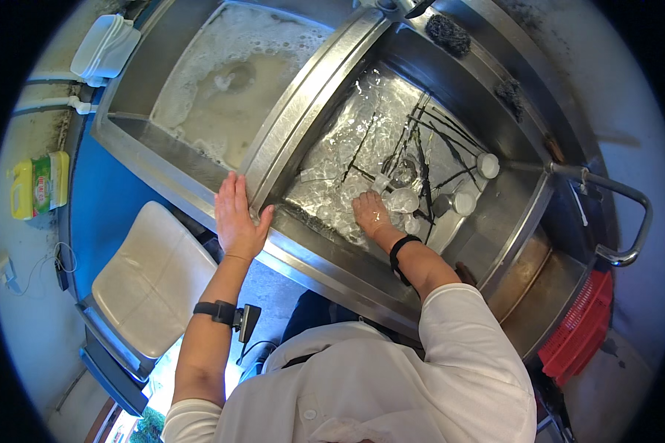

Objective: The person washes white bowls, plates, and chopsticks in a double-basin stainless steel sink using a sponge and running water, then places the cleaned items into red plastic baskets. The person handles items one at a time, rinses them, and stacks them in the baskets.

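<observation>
My left hand (237, 221) rests flat, fingers extended, on the front rim of the stainless steel sink (293, 247), at the divider's end. My right hand (372, 213) reaches into the water of the right basin, its fingertips among clear cups or glasses; whether it grips one is hidden. Beside it lie a clear round vessel (404, 200) and a white-ended cylindrical container (464, 203). Another white round piece (488, 165) sits near the basin's right wall. Several dark chopsticks or thin sticks (449, 138) lie crossed in the water. Cloudy, foamy water (255, 105) stands in the left basin.
Dark scouring pads (448, 35) lie on the back ledge. A metal divider (316, 88) separates the basins. A curved metal handle (643, 216) juts out at right above a red plastic basket (579, 326). A beige chair (152, 277) stands left, below a yellow jug (40, 185) and white tubs (104, 47).
</observation>
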Demonstrator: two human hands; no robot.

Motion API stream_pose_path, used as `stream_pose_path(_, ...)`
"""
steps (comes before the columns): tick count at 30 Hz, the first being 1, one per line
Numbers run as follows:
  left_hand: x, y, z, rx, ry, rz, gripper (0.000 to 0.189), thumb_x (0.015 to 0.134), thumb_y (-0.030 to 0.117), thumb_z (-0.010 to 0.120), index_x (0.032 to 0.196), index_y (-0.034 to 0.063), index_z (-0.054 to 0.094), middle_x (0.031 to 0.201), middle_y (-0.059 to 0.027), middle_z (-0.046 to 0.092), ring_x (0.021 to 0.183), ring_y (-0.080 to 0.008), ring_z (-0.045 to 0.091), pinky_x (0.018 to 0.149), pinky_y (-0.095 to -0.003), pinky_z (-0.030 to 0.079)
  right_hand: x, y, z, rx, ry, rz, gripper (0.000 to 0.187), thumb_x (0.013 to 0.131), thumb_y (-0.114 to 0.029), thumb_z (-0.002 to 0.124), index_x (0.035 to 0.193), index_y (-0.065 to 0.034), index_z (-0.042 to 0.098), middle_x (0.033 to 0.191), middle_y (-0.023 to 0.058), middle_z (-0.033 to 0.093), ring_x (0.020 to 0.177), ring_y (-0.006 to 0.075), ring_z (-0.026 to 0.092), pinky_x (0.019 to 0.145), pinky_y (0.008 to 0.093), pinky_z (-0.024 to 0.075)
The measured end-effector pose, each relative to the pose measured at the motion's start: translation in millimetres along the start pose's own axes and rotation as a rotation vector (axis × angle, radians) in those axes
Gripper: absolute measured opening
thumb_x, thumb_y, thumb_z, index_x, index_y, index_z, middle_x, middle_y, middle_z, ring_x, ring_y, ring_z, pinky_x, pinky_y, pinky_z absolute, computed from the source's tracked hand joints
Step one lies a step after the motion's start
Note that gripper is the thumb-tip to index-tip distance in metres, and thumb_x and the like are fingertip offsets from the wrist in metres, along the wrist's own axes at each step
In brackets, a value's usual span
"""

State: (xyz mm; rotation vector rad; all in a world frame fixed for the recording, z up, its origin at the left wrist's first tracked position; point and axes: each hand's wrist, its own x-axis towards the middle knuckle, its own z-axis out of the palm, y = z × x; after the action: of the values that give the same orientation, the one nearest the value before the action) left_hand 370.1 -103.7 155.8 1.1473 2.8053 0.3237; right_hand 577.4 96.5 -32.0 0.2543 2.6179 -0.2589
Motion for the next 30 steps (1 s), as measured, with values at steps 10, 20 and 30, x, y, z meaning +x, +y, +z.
stream_pose_path(10,0,1,1,0.006,0.016,-0.002,0.074,0.081,0.037,0.062,0.141,0.0056,0.031,0.148,-0.0153,0.028,0.135,-0.0338,0.029,0.112,-0.0465,0.020,-7,13,-4,0.150,-0.111,-0.021,0.045,0.077,-0.010,0.053,0.121,0.0002,0.047,0.119,0.0225,0.057,0.119,0.0331,0.049,0.099,0.0437,0.0377)
stream_pose_path(20,0,1,0,-0.003,0.009,-0.011,0.075,0.080,0.037,0.064,0.140,0.0053,0.031,0.147,-0.0153,0.028,0.134,-0.0340,0.028,0.112,-0.0475,0.020,11,7,-31,0.430,-0.097,0.145,0.032,0.072,-0.014,0.060,0.101,-0.0016,0.064,0.108,0.0201,0.062,0.106,0.0339,0.057,0.094,0.0413,0.0429)
stream_pose_path(30,-2,-1,2,0.023,0.009,-0.020,0.076,0.081,0.037,0.062,0.142,0.0070,0.029,0.149,-0.0133,0.026,0.135,-0.0325,0.027,0.112,-0.0464,0.020,18,-14,-4,-0.025,-0.023,-0.052,0.033,0.089,-0.016,0.039,0.115,-0.0088,0.058,0.126,0.0179,0.047,0.126,0.0299,0.037,0.111,0.0511,0.0163)
